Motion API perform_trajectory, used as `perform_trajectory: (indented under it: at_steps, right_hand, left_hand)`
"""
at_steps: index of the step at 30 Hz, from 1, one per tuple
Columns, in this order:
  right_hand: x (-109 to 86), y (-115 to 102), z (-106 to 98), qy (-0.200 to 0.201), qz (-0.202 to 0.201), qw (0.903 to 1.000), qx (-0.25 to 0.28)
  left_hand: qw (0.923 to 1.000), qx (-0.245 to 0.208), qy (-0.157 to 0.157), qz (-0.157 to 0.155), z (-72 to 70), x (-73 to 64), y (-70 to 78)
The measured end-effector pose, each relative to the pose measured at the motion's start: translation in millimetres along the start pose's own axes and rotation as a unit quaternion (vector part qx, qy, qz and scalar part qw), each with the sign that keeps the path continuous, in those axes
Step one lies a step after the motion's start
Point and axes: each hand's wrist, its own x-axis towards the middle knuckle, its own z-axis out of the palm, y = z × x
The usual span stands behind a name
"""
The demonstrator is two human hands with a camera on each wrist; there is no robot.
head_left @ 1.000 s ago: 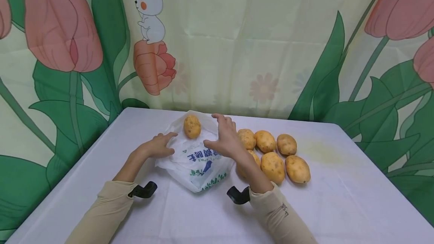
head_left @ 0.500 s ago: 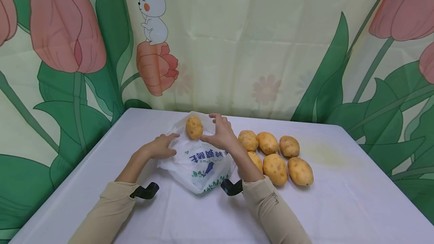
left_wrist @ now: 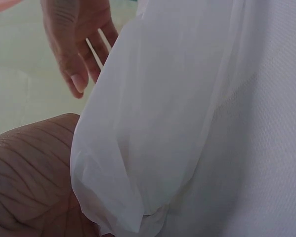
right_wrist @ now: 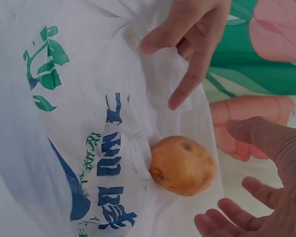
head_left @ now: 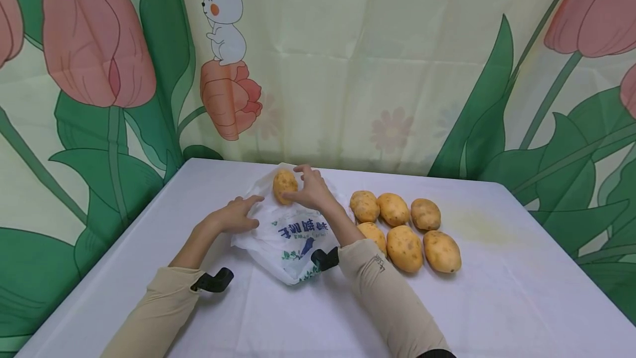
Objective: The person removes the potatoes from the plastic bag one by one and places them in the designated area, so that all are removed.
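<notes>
A white plastic bag [head_left: 265,239] with blue and green print lies on the table, its mouth toward the back. One yellow potato [head_left: 285,184] sits at the bag's mouth. My left hand [head_left: 234,216] is at the bag's left edge; its thumb and index finger stand apart in the right wrist view. Close to the potato on its right is my right hand [head_left: 312,189], thumb and fingers spread. In the right wrist view a gap shows between those fingers and the potato [right_wrist: 184,166]. Part of my left palm [left_wrist: 31,177] is behind the bag's edge in the left wrist view.
Several more potatoes [head_left: 404,248] lie in two rows to the right of the bag, on the white tablecloth [head_left: 497,286]. Behind the table's far edge hangs a curtain [head_left: 323,82] printed with tulips and a rabbit.
My right hand has moved left, over the bag and up to the potato. My left hand stays at the bag's left edge, and the potato keeps its place on the bag.
</notes>
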Motion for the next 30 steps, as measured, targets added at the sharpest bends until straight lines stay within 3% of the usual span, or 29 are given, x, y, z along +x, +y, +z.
perform_trajectory:
  at_steps: [19, 30]
  right_hand:
    - [23.9, 4.0, 14.4, -0.026, 0.001, 0.9991, -0.034]
    - [26.9, 5.2, 22.4, -0.025, 0.000, 0.9995, -0.017]
  left_hand:
    - [1.0000, -0.001, -0.001, 0.001, -0.9, -1.9, -1.1]
    - [0.9999, -0.004, -0.001, 0.012, -0.7, -1.3, -1.9]
